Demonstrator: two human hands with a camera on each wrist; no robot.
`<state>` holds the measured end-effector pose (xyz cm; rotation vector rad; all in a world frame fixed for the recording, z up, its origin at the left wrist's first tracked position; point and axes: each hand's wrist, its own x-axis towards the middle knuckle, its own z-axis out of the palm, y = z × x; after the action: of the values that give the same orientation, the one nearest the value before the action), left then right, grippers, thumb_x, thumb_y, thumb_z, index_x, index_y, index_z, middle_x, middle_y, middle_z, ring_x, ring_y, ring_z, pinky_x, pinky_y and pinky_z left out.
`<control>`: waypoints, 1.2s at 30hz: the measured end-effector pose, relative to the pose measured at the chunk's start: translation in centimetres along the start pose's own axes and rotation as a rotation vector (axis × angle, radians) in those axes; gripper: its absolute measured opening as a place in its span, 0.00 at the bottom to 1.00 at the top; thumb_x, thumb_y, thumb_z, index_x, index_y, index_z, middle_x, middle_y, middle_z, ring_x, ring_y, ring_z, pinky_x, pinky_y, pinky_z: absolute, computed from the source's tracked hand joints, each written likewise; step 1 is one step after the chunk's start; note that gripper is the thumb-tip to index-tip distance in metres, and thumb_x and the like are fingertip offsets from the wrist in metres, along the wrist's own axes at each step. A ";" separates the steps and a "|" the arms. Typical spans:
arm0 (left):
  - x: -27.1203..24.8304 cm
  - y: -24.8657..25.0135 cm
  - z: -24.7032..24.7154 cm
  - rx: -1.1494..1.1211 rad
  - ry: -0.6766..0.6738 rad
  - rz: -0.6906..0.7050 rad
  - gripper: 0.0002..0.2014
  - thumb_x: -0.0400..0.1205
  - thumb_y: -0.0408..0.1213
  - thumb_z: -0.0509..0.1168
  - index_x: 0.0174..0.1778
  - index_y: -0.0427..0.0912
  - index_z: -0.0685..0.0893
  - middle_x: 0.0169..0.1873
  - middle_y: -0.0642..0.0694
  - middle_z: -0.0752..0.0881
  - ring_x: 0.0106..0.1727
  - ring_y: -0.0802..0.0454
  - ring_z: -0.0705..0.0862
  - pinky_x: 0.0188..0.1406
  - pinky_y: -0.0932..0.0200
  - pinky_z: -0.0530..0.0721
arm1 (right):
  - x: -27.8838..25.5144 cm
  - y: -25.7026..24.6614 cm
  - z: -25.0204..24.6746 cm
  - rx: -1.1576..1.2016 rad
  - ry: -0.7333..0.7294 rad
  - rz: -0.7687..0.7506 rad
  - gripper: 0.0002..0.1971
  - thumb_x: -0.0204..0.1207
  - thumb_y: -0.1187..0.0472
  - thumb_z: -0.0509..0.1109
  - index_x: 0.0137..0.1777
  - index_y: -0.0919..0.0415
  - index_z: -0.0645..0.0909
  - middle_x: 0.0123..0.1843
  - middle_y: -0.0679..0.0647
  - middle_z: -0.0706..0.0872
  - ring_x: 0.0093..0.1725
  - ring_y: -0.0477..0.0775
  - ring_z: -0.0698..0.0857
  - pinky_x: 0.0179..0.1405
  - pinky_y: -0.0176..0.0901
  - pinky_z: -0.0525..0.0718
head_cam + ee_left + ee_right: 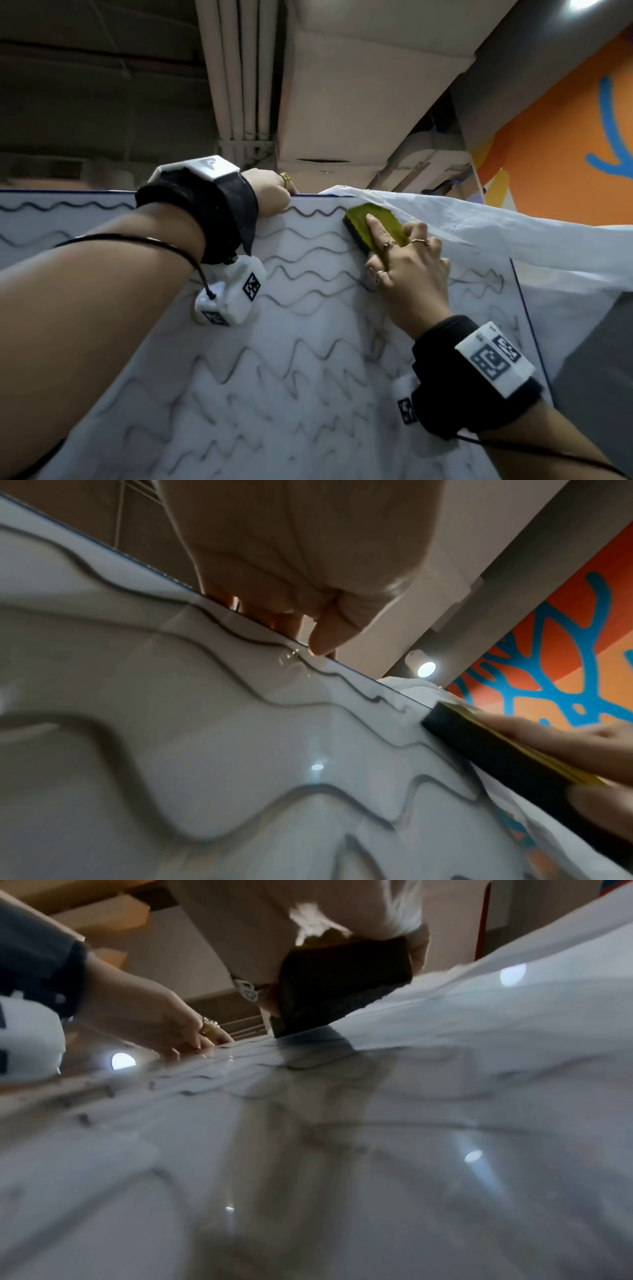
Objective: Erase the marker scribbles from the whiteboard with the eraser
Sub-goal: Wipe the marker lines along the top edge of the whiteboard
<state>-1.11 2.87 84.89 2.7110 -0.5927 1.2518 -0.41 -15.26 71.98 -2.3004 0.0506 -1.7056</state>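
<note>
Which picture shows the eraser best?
The head view: the eraser shows its whole yellow top and black edge, pressed on the whiteboard by the right hand. The left wrist view shows only its blurred black side; the right wrist view only its dark underside.

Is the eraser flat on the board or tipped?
Tipped. In the right wrist view the eraser meets the whiteboard only along its lower left edge; the dark felt face angles up off it, gripped by the right hand.

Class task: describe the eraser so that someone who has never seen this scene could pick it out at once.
Find the whiteboard covered in wavy scribbles. Near its top edge, beside the white plastic sheet, the right hand presses a small block: the eraser. It alone is yellow-green on top with a black pad beneath.
</note>
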 end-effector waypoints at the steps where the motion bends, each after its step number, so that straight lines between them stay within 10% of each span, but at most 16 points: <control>1: -0.1 -0.1 0.1 0.000 0.003 0.006 0.21 0.82 0.29 0.54 0.68 0.48 0.80 0.65 0.42 0.80 0.66 0.45 0.76 0.54 0.66 0.70 | 0.4 -1.1 0.1 0.011 -0.005 -0.017 0.28 0.82 0.47 0.55 0.80 0.34 0.51 0.73 0.55 0.57 0.68 0.61 0.61 0.65 0.54 0.64; 9: -1.1 -2.3 -1.9 0.029 0.140 -0.075 0.17 0.82 0.33 0.55 0.62 0.42 0.83 0.65 0.41 0.81 0.66 0.41 0.77 0.60 0.59 0.76 | -1.4 -3.3 0.3 -0.090 -0.068 -0.168 0.30 0.82 0.46 0.55 0.81 0.33 0.45 0.76 0.53 0.53 0.69 0.60 0.58 0.64 0.53 0.62; 12: -2.1 -4.1 -1.7 0.037 0.118 -0.081 0.19 0.78 0.28 0.56 0.57 0.53 0.83 0.60 0.43 0.84 0.61 0.43 0.80 0.59 0.58 0.78 | -0.2 -5.3 0.7 -0.017 -0.037 -0.148 0.30 0.82 0.46 0.55 0.81 0.36 0.47 0.75 0.55 0.55 0.69 0.62 0.59 0.65 0.56 0.63; 36: -6.2 -10.8 -1.0 0.200 0.141 0.044 0.36 0.77 0.25 0.54 0.81 0.54 0.57 0.69 0.43 0.67 0.71 0.42 0.64 0.73 0.55 0.64 | -0.7 -11.7 1.5 0.018 -0.014 -0.175 0.29 0.82 0.47 0.57 0.80 0.34 0.50 0.73 0.53 0.58 0.68 0.60 0.61 0.63 0.57 0.66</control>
<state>-1.29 14.93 81.73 2.7463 -0.5410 1.5775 -0.82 -3.60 73.75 -2.3641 -0.1731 -1.7635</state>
